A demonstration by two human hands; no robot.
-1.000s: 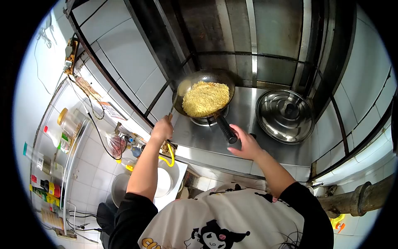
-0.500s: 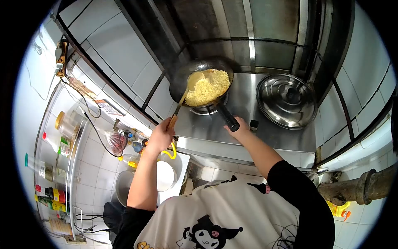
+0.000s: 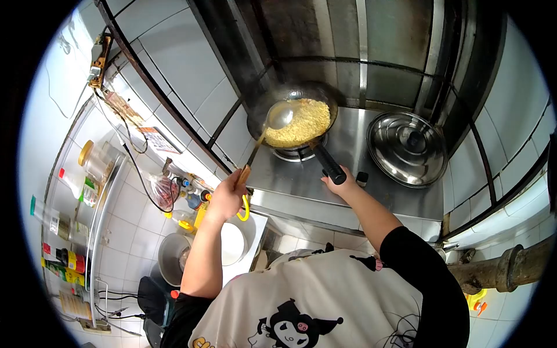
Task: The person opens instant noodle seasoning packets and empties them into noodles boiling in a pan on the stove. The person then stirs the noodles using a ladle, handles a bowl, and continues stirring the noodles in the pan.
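Observation:
My left hand (image 3: 228, 196) is closed around the wooden handle of a ladle (image 3: 281, 115), whose round metal bowl rests against the food in the wok. The wok (image 3: 253, 120) sits on a gas burner (image 3: 293, 155) and holds a mound of yellow, crumbly food (image 3: 307, 123) that looks like fried rice; its grains are too small to be certain. At the end of the wok's black handle (image 3: 329, 165), my right hand (image 3: 342, 183) curls from below, with fingers showing on both sides. Part of that grip is hidden beneath the handle.
A large steel lid (image 3: 407, 149) lies on the steel counter (image 3: 348, 139) to the right, with a small black object (image 3: 362, 178) nearby. Bottles and jars line a shelf (image 3: 104, 232) at left. Below my left arm are a white bucket (image 3: 233, 243) and a grey pot (image 3: 170, 259).
The ladle's bowl has turned and shows its shiny side, still at the left of the wok. The food looks more levelled. The whole view has shifted slightly.

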